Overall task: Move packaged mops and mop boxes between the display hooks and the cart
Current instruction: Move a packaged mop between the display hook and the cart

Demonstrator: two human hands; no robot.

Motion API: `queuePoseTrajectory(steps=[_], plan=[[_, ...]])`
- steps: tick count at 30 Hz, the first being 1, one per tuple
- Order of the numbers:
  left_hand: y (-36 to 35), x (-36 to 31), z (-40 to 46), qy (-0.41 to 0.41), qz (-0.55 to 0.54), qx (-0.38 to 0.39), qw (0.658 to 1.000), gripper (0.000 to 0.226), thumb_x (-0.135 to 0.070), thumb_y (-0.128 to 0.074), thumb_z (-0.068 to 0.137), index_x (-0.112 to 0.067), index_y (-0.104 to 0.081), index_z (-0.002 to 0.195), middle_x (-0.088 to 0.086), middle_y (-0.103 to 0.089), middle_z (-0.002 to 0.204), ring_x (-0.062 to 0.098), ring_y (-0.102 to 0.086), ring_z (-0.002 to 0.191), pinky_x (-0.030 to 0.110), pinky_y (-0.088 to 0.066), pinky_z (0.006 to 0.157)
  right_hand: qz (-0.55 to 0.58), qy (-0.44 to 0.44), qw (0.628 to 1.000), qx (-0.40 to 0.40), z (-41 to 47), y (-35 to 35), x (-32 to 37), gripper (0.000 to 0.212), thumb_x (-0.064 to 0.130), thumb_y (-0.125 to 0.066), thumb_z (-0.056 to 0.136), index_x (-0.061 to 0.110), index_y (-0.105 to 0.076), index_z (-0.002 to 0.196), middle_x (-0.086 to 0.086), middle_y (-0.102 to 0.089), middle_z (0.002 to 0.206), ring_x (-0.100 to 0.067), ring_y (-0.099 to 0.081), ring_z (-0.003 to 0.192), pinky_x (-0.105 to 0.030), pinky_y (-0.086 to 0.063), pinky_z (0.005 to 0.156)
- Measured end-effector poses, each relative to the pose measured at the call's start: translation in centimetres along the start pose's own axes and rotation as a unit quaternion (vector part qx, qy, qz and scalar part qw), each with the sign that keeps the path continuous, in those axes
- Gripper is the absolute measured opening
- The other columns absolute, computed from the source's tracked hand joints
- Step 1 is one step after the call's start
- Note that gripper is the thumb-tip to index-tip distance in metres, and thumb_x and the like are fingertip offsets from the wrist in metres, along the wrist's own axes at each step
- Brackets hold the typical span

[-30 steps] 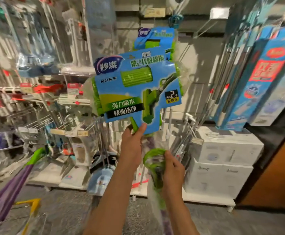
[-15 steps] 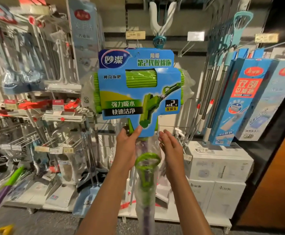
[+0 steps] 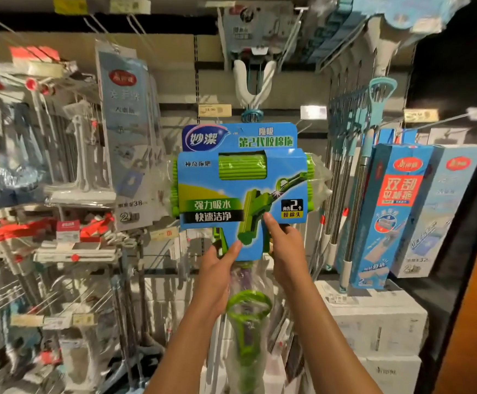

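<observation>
While both hands (image 3: 248,260) grip it, packaged mop (image 3: 241,191) seemingly hides its hook.

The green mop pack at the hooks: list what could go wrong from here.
1. The packaged mop is held only at its card's lower edge by the left hand and right hand, so it might tip or slip.
2. The hooks behind are crowded with a white mop and steel mop handles; the pack could snag them.
3. Its loose plastic sleeve may catch on something below.
</observation>
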State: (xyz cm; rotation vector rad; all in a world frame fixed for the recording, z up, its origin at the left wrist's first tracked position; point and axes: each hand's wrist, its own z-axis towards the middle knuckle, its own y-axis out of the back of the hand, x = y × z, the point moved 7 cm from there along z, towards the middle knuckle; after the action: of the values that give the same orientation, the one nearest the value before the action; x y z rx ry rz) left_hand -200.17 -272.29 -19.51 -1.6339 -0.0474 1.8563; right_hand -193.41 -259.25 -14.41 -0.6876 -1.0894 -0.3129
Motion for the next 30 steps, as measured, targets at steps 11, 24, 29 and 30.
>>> queuePoseTrajectory(steps=[11, 24, 29, 30], plan=[[2.4, -0.6, 9.1, 0.049, -0.011, 0.067, 0.997, 0.060, -0.041, -0.074, 0.074, -0.013, -0.063, 0.126, 0.004, -0.075, 0.117, 0.020, -0.071, 0.109, 0.042, -0.054, 0.095, 0.047, 0.009, 0.997, -0.058, 6.9, -4.3, -3.0, 0.009, 0.016, -0.070, 0.092, 0.008, -0.072, 0.095, 0.000, -0.076, 0.078, -0.016, -0.073, 0.071, -0.027, -0.057, 0.056], [5.7, -3.9, 20.1, -0.028, 0.005, -0.088, 0.996, 0.028, -0.039, -0.073, 0.088, -0.014, -0.060, 0.086, -0.016, -0.071, 0.063, -0.002, -0.070, 0.065, 0.017, -0.053, 0.051, 0.041, -0.016, 0.999, -0.030, 15.3, -7.9, -7.4, 0.014, 0.025, -0.075, 0.088, 0.014, -0.073, 0.097, -0.003, -0.078, 0.091, -0.024, -0.074, 0.090, -0.042, -0.059, 0.081], [5.4, -3.0, 22.2, -0.031, -0.015, -0.136, 0.990, 0.034, -0.040, -0.078, 0.083, -0.018, -0.054, 0.094, -0.005, -0.069, 0.090, 0.002, -0.068, 0.077, 0.022, -0.051, 0.057, 0.007, -0.028, 1.000, -0.003, 18.6, -7.6, -8.1, 0.019, 0.038, -0.074, 0.087, 0.019, -0.071, 0.087, -0.003, -0.073, 0.088, -0.022, -0.066, 0.081, -0.039, -0.050, 0.072], [5.3, -2.8, 22.5, -0.034, -0.023, -0.135, 0.990, 0.034, -0.038, -0.079, 0.082, -0.020, -0.056, 0.099, -0.006, -0.071, 0.094, -0.001, -0.069, 0.078, 0.020, -0.052, 0.057, 0.003, -0.029, 1.000, 0.002, 19.1, -7.5, -8.3, 0.022, 0.041, -0.073, 0.088, 0.019, -0.072, 0.089, -0.002, -0.075, 0.089, -0.021, -0.068, 0.082, -0.040, -0.051, 0.072]])
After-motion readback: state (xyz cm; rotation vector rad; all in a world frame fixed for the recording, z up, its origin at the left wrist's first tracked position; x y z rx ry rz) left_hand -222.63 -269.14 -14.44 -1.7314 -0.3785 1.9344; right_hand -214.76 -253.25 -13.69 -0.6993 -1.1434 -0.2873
